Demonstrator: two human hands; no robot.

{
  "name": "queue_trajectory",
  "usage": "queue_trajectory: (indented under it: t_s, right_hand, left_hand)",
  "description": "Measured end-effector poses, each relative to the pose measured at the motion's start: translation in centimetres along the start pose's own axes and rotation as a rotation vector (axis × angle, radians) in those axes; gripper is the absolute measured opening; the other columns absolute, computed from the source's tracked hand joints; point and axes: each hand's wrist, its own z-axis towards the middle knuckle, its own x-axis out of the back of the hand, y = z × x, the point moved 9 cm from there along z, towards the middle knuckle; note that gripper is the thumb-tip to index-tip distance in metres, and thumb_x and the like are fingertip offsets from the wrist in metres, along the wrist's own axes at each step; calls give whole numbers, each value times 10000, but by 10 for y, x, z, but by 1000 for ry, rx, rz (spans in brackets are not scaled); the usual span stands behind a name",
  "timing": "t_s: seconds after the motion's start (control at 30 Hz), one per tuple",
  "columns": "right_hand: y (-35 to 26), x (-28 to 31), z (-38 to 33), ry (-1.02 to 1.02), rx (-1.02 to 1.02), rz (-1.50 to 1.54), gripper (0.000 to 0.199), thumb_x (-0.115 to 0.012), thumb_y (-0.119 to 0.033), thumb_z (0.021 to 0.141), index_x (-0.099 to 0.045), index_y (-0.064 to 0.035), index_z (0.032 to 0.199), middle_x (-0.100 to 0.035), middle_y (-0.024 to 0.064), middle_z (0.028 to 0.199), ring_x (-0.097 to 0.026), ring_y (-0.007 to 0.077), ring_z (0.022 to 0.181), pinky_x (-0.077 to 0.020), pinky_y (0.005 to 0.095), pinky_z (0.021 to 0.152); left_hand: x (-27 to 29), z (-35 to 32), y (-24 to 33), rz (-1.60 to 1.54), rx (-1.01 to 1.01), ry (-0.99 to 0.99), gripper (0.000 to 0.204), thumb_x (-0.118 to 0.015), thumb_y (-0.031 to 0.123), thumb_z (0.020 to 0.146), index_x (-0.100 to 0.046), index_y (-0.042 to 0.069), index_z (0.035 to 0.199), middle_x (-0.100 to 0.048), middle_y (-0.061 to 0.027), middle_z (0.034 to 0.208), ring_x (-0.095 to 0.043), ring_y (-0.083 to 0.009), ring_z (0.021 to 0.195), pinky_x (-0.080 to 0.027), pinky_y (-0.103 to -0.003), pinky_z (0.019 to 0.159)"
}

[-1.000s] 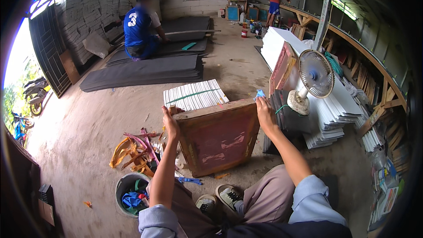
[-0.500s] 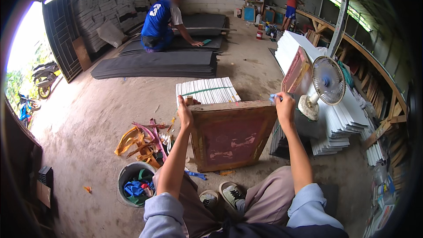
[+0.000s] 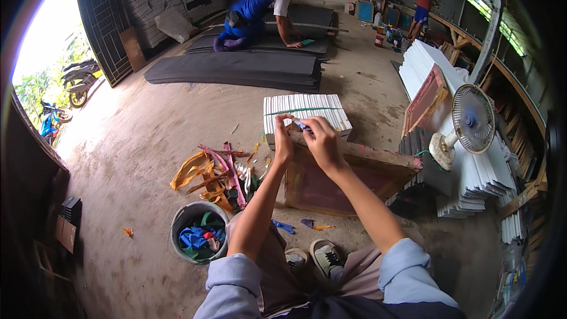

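A wooden-framed screen (image 3: 354, 180) with a dull reddish panel stands tilted in front of my knees. My left hand (image 3: 284, 142) is closed on its upper left corner. Close beside it, my right hand (image 3: 323, 145) pinches a small blue crumpled piece (image 3: 303, 125) against the same corner; whether it is cloth or tape I cannot tell. My forearms cover part of the panel. Just beyond the frame sits a stack of white slabs (image 3: 307, 104) bound with a green strap.
Left of the frame lie orange and pink strips (image 3: 220, 174) and a grey bucket (image 3: 177, 242) of coloured scraps. At right are a fan (image 3: 472, 112), another framed screen (image 3: 426, 97) and white sheets (image 3: 484, 171). A co-worker (image 3: 254, 9) kneels on black sheets (image 3: 236, 70); another person (image 3: 424, 6) stands farther back.
My right hand has moved left with the blue piece, from the frame's right corner to its left corner. The frame has turned and tilted, and my view has shifted left.
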Motion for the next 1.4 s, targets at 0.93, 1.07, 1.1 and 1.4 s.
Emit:
queue_trajectory:
  t_s: [0.93,1.07,1.1,1.4]
  right_hand:
    - [43,8,-12,32,-381,252,143,-634,94,788,-678,9,893,-679,97,882,-651,252,913,-521,335,832]
    - [-3,-16,-35,-193,101,-47,289,-565,123,790,-666,31,1046,-658,123,1127,-599,297,1116,-480,397,998]
    - [-9,-14,-44,-181,145,-134,354,-578,120,772,-646,45,1111,-644,121,1154,-578,282,1148,-482,394,996]
    - [16,-3,-28,-158,21,146,165,-681,23,773,-705,-9,932,-702,93,941,-637,220,909,-527,341,777]
  left_hand:
    - [2,11,-19,-36,45,50,492,-260,511,1040,-470,74,959,-497,-47,868,-496,-132,776,-415,-278,753]
    - [-7,9,-22,-136,97,-4,489,-262,525,1035,-460,87,946,-501,-41,816,-549,-139,774,-428,-277,738]
    - [-11,7,-23,-207,129,-24,489,-264,528,1033,-462,89,946,-502,-39,809,-548,-136,769,-426,-273,731]
    - [7,18,-22,12,0,70,439,-273,465,1047,-442,91,892,-351,2,812,-287,-101,739,-272,-259,686]
